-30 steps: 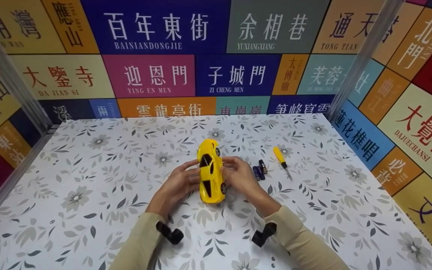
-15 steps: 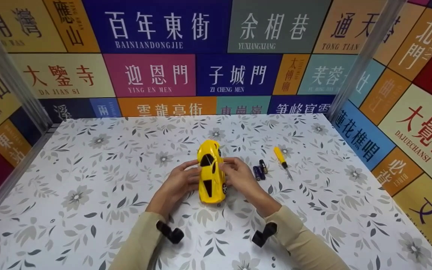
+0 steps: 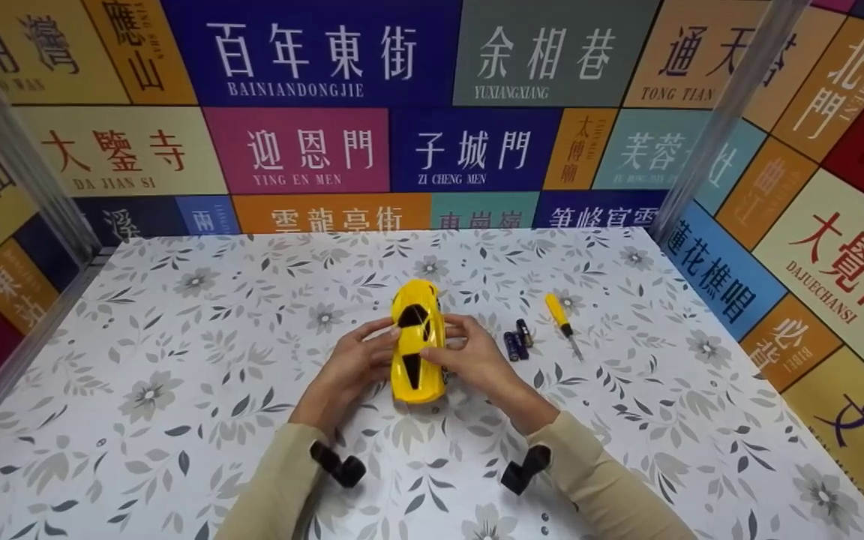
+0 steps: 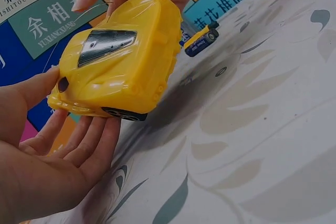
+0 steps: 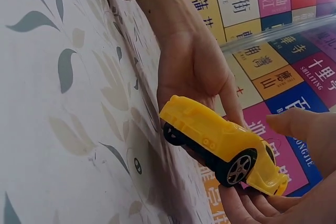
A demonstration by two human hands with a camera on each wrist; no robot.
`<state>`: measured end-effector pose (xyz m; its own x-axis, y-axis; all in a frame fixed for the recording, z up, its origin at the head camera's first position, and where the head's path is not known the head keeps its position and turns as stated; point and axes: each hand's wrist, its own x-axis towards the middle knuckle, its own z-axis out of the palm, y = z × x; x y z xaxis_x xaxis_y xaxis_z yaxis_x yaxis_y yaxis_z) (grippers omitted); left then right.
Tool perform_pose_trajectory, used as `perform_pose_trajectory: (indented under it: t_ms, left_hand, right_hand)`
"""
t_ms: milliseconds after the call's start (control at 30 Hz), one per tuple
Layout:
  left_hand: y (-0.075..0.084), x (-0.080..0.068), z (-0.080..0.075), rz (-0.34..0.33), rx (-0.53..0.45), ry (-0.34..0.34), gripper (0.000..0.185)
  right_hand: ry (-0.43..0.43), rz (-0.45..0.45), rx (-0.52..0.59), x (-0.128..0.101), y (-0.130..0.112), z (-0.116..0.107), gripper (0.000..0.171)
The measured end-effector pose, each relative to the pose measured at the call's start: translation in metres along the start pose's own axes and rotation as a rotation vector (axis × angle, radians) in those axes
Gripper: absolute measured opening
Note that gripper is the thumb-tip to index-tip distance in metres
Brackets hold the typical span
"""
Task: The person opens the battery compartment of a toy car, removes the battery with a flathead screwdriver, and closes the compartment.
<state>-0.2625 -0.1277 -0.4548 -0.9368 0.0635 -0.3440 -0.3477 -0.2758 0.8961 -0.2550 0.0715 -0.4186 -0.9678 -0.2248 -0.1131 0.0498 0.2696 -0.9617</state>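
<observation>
A yellow toy car (image 3: 407, 375) with dark windows is held between both hands, roof tilted up. My left hand (image 3: 353, 360) grips its left side; in the left wrist view the left thumb presses beside a small side window and the fingers (image 4: 86, 140) support it from below. My right hand (image 3: 477, 356) holds the other side. In the head view its thumb overlaps the roof, while in the right wrist view the thumb (image 5: 294, 124) stands apart from the body and the fingers (image 5: 244, 203) lie under one end. Near the wheel (image 5: 241, 169), the dark underside is partly visible.
Three small batteries (image 3: 511, 346) lie close together on the flowered tabletop (image 3: 252, 450), right of the right hand. Beyond them lies a screwdriver (image 3: 556, 309) with a yellow handle. Sign-printed panels (image 3: 312, 150) enclose the back and sides. Each wrist wears a black camera (image 3: 338, 465).
The toy car has rolled slightly, so its right wheels are now mostly hidden and more roof faces up. The right thumb has come over the roof. Batteries and screwdriver stay put.
</observation>
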Motion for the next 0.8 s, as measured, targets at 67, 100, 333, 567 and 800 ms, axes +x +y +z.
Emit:
perform_pose_trajectory:
  t_ms: [67,100,333,567,800]
  left_hand:
    - [0.000,0.000,-0.001,0.005,0.006,0.001,0.051]
    - [0.000,0.000,-0.001,0.009,0.007,-0.002,0.051]
    - [-0.001,0.000,-0.002,0.035,0.021,-0.024,0.049]
    - [0.000,0.001,0.001,0.011,0.020,-0.039,0.057]
    - [0.006,-0.001,0.001,0.044,0.052,0.068,0.057]
  right_hand:
    - [0.003,0.005,-0.003,0.001,0.000,0.001,0.074]
    - [0.007,0.010,-0.010,0.001,0.001,0.001,0.074]
    - [0.038,0.045,-0.037,0.007,0.004,0.000,0.076]
    - [0.049,0.090,0.034,0.012,0.006,-0.001,0.072]
    - [0.020,0.099,0.100,0.023,0.007,0.006,0.070]
